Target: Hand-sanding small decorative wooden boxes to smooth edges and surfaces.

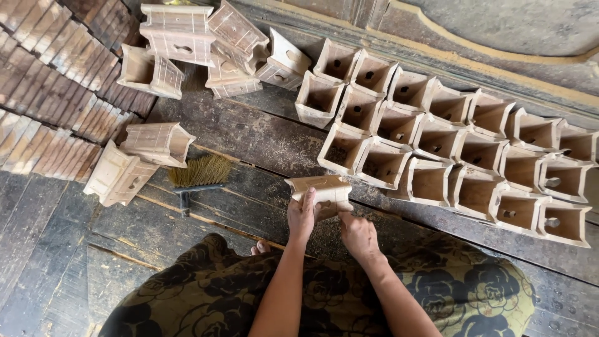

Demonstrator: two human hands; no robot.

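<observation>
Our left hand (pixel 301 215) grips the near left side of a pale wooden box (pixel 320 192), thumb laid flat up its face. Our right hand (pixel 357 235) touches its near right underside with fingers curled close together. The box lies on its side above the dark floorboards (pixel 262 134). To the far right, open boxes (pixel 437 140) stand in rows, each empty with a hole inside. A brush (pixel 199 175) lies to the left.

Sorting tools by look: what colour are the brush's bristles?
Straw-yellow bristles on a dark handle; head view.
</observation>
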